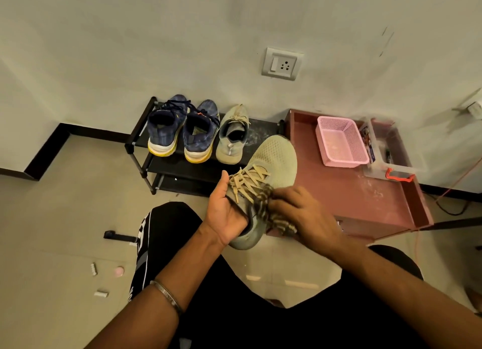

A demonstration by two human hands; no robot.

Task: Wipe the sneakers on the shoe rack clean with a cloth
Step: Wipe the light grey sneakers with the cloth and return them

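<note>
A pale green-grey sneaker [276,158] with tan laces is held up in front of me, toe pointing away. My left hand [224,213] grips it around the heel and collar, thumb up by the laces. My right hand [302,213] presses a striped brown-and-cream cloth [271,210] against the sneaker's right side. On the top shelf of the black shoe rack [135,139] stand its matching sneaker [232,137] and a pair of dark blue sneakers [182,129] with yellow-white soles.
A low reddish cabinet [365,192] stands right of the rack, carrying a pink basket [341,142] and a clear plastic box [391,150]. A wall socket [281,64] sits above. Small scraps [101,294] lie on the tiled floor at left. My knees fill the bottom.
</note>
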